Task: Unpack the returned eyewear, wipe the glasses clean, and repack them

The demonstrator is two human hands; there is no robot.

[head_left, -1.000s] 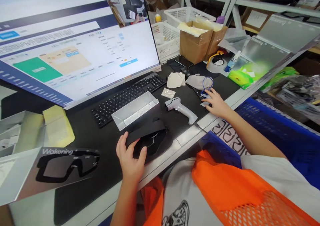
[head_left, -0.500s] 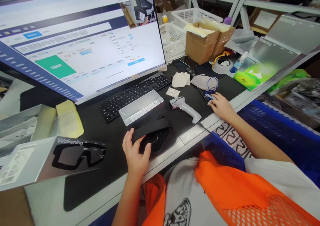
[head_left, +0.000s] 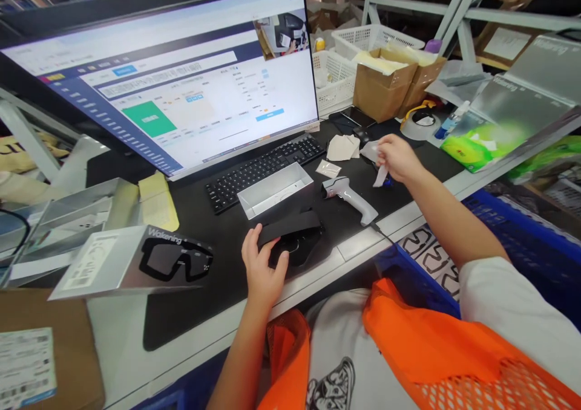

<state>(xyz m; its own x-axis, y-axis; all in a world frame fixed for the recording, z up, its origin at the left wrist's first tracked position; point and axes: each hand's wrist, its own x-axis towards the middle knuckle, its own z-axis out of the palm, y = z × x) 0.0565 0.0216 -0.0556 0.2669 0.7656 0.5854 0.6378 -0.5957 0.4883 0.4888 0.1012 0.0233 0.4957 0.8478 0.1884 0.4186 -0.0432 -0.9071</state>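
My left hand (head_left: pixel 264 268) grips the near left end of an open black case (head_left: pixel 297 231) on the desk mat, its fingers behind the raised lid and the thumb in front. Inside the case it is too dark to make out the contents. My right hand (head_left: pixel 399 158) is closed around a grey cloth pouch (head_left: pixel 370 150), which hangs down from the fingers over the mat. Between the hands lies a white barcode scanner (head_left: pixel 351 199). An open silver box tray (head_left: pixel 276 190) sits behind the black case. Pale cloths (head_left: pixel 342 147) and a small packet (head_left: pixel 327 169) lie near the pouch.
A keyboard (head_left: pixel 267 169) and large monitor (head_left: pixel 190 83) stand behind. Left are a Wakening glasses box (head_left: pixel 136 262), a yellow paper (head_left: pixel 158 201) and a carton (head_left: pixel 45 349). Tape (head_left: pixel 420 123), a spray bottle (head_left: pixel 451 121) and a green packet (head_left: pixel 474 147) are at right.
My right hand has moved up and lifted the grey pouch from the mat. The left hand stays on the black case. The view has shifted left.
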